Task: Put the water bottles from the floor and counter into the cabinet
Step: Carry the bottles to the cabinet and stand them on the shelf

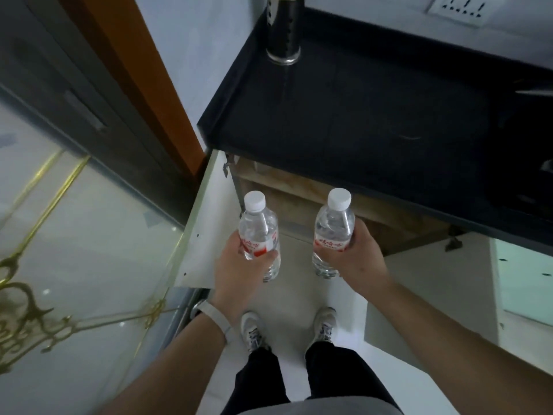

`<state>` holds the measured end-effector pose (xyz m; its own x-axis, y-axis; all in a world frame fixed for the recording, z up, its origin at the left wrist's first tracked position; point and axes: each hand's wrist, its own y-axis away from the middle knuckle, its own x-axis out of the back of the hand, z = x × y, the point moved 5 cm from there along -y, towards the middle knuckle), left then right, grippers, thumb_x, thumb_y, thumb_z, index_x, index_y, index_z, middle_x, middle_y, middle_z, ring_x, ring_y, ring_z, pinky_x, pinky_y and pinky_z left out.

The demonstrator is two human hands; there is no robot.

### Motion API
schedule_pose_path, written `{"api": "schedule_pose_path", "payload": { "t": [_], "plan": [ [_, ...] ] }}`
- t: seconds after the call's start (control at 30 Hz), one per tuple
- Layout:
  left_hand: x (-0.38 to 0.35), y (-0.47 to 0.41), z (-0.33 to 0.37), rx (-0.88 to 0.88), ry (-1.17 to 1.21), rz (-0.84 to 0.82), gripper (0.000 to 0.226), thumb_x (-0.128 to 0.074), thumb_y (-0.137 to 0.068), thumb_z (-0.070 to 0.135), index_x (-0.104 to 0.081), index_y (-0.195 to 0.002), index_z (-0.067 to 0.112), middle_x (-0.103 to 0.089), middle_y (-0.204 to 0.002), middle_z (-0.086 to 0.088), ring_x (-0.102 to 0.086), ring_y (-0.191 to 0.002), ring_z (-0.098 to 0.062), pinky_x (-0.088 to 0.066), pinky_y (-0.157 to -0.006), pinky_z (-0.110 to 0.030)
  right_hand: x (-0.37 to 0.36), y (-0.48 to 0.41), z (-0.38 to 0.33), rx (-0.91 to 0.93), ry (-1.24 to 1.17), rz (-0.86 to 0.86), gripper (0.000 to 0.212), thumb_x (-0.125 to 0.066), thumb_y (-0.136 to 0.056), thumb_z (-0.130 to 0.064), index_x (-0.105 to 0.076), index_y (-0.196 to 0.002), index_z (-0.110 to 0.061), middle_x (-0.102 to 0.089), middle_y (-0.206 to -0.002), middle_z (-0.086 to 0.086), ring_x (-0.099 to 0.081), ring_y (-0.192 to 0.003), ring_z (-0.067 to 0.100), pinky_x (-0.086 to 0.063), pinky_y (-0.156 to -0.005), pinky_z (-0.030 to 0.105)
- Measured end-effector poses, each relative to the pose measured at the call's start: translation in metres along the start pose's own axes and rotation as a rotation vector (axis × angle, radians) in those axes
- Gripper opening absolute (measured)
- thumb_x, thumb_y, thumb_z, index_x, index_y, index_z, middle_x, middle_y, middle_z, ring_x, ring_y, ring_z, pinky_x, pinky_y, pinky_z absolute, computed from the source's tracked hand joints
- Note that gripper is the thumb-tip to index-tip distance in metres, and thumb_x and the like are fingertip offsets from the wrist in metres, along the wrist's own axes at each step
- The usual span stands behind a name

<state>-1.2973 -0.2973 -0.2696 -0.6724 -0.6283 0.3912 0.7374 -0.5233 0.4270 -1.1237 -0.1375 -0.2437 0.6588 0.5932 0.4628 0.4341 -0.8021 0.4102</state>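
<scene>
My left hand (239, 274) grips a clear water bottle (258, 223) with a white cap and a red-and-white label, held upright. My right hand (356, 256) grips a second, matching water bottle (333, 223), also upright. Both bottles hang above the floor just in front of the open cabinet (299, 202) under the black counter (374, 115). The cabinet's wooden inside shows between and behind the bottles; most of it is hidden by the counter's edge.
The left cabinet door (203, 235) and the right cabinet door (449, 295), both white, stand swung out on either side of me. A dark metal cylinder (282, 31) stands on the counter's back left. A glass door with gold trim (74, 235) is at the left. My feet (290, 327) are on pale tile.
</scene>
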Motion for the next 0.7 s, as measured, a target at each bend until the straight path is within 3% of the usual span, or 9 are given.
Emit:
{"api": "schedule_pose_path", "payload": {
  "t": [0.13,0.3,0.4,0.53,0.63,0.7],
  "plan": [
    [-0.022,-0.015,-0.009,0.031,-0.046,0.02,0.052,-0.085,-0.076,0.024,-0.062,-0.122,0.029,-0.067,-0.095,0.023,-0.061,-0.081,0.011,-0.042,-0.059,-0.004,-0.004,-0.027,0.029,-0.047,-0.01,-0.033,0.055,-0.086,-0.072,-0.034,-0.046,-0.11,-0.038,-0.065,-0.093,-0.017,-0.063,-0.08,-0.002,-0.044,-0.053,0.008],
    [-0.049,-0.041,-0.029,0.065,-0.046,0.037,0.05,-0.085,-0.076,0.018,-0.064,-0.12,0.026,-0.067,-0.093,0.021,-0.059,-0.076,0.02,-0.04,-0.057,0.001,-0.01,-0.058,0.071,-0.096,-0.01,-0.04,0.055,-0.087,-0.069,-0.036,-0.047,-0.107,-0.037,-0.066,-0.095,-0.014,-0.064,-0.086,0.003,-0.052,-0.071,0.023],
    [-0.072,-0.064,-0.048,0.05,-0.009,0.027,0.051,-0.085,-0.075,0.017,-0.064,-0.12,0.026,-0.069,-0.098,0.019,-0.063,-0.08,0.014,-0.044,-0.058,-0.003,-0.018,-0.08,0.096,-0.092,0.003,-0.042,0.055,-0.087,-0.068,-0.037,-0.048,-0.107,-0.037,-0.066,-0.094,-0.015,-0.064,-0.085,0.002,-0.049,-0.068,0.019],
    [-0.112,-0.106,-0.088,0.031,0.038,0.026,0.055,-0.088,-0.065,0.027,-0.066,-0.115,0.035,-0.073,-0.098,0.02,-0.069,-0.091,-0.002,-0.05,-0.07,-0.016,-0.031,-0.119,0.135,-0.072,-0.008,-0.048,0.057,-0.087,-0.069,-0.034,-0.047,-0.111,-0.036,-0.064,-0.093,-0.018,-0.062,-0.078,-0.006,-0.044,-0.052,0.007],
    [-0.142,-0.139,-0.114,-0.015,0.036,0.004,0.052,-0.089,-0.067,0.024,-0.065,-0.109,0.041,-0.072,-0.095,0.026,-0.068,-0.089,0.004,-0.052,-0.08,-0.022,-0.04,-0.155,0.166,-0.041,-0.016,-0.017,0.059,-0.088,-0.068,-0.036,-0.049,-0.113,-0.035,-0.064,-0.095,-0.02,-0.062,-0.079,-0.008,-0.043,-0.058,0.008],
    [-0.161,-0.161,-0.13,-0.049,0.032,-0.003,0.051,-0.089,-0.068,0.023,-0.064,-0.108,0.043,-0.072,-0.094,0.027,-0.067,-0.087,0.007,-0.05,-0.078,-0.018,-0.049,-0.179,0.188,-0.009,-0.041,-0.008,0.059,-0.088,-0.068,-0.034,-0.05,-0.113,-0.034,-0.065,-0.096,-0.019,-0.065,-0.081,-0.005,-0.046,-0.063,0.011]
  ]
}}
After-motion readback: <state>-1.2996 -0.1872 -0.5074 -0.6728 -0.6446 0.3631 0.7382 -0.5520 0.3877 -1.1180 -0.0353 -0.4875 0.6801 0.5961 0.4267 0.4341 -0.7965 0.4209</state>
